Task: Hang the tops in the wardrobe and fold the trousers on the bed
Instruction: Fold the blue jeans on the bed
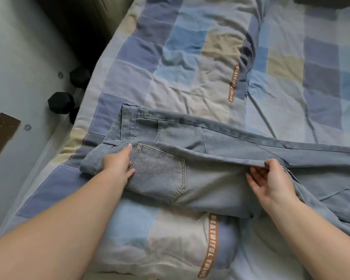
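— Where are the trousers lying?

— The light blue jeans (pixel 220 158) are lying across the bed (pixel 170 57), with the waist to the left and the legs running off to the right. One half is lying over the other, and a back pocket (pixel 160 174) is facing up on the near side.

— What are the hands doing?

— The left hand (pixel 117 166) is holding the waist end. Its fingers are curling around the cloth beside the pocket. The right hand (pixel 271 182) is pinching a folded edge of the jeans, further right, and lifting it a little.

— What is lying under the jeans?

— A checked quilt (pixel 190 47) in blue, grey and cream squares is covering the bed. It is looking wrinkly. Two orange strips with letters (pixel 233 83) are showing on it, one far and one near.

— And beside the bed?

— On the floor (pixel 18 57) to the left, two black dumbbell ends (pixel 61 102) are sitting just beside the bed edge. A brown flat piece (pixel 0 134) is lying near the left border; I cannot tell what it is.
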Demonstrator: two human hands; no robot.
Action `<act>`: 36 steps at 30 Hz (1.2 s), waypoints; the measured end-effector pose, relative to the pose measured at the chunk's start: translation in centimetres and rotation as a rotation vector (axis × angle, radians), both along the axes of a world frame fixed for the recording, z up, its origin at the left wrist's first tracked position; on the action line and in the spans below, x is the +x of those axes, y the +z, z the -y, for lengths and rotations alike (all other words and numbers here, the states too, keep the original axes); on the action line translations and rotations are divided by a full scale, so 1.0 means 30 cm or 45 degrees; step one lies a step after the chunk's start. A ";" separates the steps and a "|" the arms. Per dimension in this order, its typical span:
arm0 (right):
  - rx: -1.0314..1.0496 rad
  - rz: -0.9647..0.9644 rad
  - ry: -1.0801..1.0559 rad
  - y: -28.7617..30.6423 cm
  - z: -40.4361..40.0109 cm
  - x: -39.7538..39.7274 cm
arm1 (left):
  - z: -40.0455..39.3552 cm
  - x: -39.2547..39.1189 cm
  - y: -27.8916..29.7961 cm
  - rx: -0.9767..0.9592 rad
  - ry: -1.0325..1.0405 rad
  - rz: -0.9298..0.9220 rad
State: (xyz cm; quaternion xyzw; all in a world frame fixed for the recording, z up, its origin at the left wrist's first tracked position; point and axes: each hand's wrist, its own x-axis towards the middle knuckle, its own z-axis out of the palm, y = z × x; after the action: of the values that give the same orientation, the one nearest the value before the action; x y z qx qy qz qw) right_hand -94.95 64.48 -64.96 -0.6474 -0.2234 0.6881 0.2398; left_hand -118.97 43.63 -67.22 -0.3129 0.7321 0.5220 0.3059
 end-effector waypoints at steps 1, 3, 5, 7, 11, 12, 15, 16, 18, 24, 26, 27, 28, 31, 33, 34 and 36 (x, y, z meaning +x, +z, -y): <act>0.019 0.005 0.023 -0.006 -0.043 -0.015 | -0.030 -0.029 -0.019 -0.036 -0.078 -0.085; 0.056 0.019 0.074 -0.021 -0.143 -0.059 | -0.089 -0.080 -0.053 -0.258 -0.465 -0.354; 0.080 0.054 0.152 -0.035 -0.216 -0.099 | -0.128 -0.111 -0.067 -0.574 -1.131 -0.669; 0.090 0.083 0.226 -0.077 -0.271 -0.132 | -0.180 -0.132 -0.088 -0.661 -1.717 -0.847; 0.098 0.120 0.297 -0.165 -0.314 -0.159 | -0.299 -0.141 -0.130 -0.831 -2.202 -0.798; 0.104 0.119 0.297 -0.176 -0.318 -0.163 | -0.323 -0.141 -0.135 -0.866 -2.208 -0.776; 0.148 0.111 0.305 -0.207 -0.339 -0.176 | -0.375 -0.140 -0.165 -1.040 -2.263 -0.688; 0.173 0.117 0.315 -0.214 -0.347 -0.178 | -0.380 -0.146 -0.166 -1.120 -2.297 -0.681; 0.222 0.147 0.324 -0.227 -0.357 -0.177 | -0.373 -0.157 -0.152 -1.223 -2.241 -0.748; 0.317 0.160 0.320 -0.234 -0.413 -0.229 | -0.395 -0.217 -0.076 -0.999 -1.688 -1.207; 0.257 0.081 0.515 -0.237 -0.435 -0.261 | -0.429 -0.225 -0.071 -0.936 -1.585 -1.126; 0.225 0.067 0.665 -0.240 -0.440 -0.267 | -0.444 -0.219 -0.077 -0.891 -1.575 -1.010; 0.206 0.070 0.803 -0.249 -0.440 -0.267 | -0.449 -0.207 -0.090 -0.854 -1.607 -0.851; 0.243 0.141 1.033 -0.275 -0.415 -0.250 | -0.421 -0.164 -0.144 -0.854 -1.819 -0.452; 0.327 0.201 1.075 -0.280 -0.396 -0.223 | -0.387 -0.126 -0.173 -0.896 -1.843 -0.444; 0.353 0.210 1.080 -0.277 -0.387 -0.203 | -0.373 -0.098 -0.182 -0.900 -1.805 -0.511; 0.385 0.234 1.084 -0.265 -0.368 -0.139 | -0.355 -0.018 -0.191 -0.836 -1.728 -0.665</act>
State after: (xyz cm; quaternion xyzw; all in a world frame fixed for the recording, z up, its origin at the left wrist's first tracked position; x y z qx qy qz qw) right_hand -99.13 75.51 -72.90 -0.5142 -0.5877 0.6246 0.0069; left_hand -119.50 54.28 -72.94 0.2595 0.9272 0.0360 0.2677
